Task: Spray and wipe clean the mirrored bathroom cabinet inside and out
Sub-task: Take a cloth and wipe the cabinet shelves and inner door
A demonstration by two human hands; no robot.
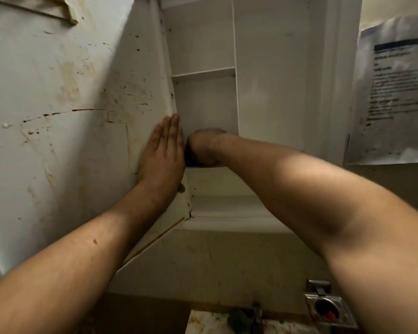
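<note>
Left hand (163,155) flat on stained door (65,112); right hand (203,148) fisted inside.

Dim bathroom, light falling from upper left and leaving the lower part in shadow. A crinkled printed paper notice (393,92) hangs on the pale wall (393,10); below it and to the left, a square metal wall fitting (329,309) with a round recess. Further left of that fitting, a stained sink edge (203,321) and faucet (257,312), blurred.
</note>
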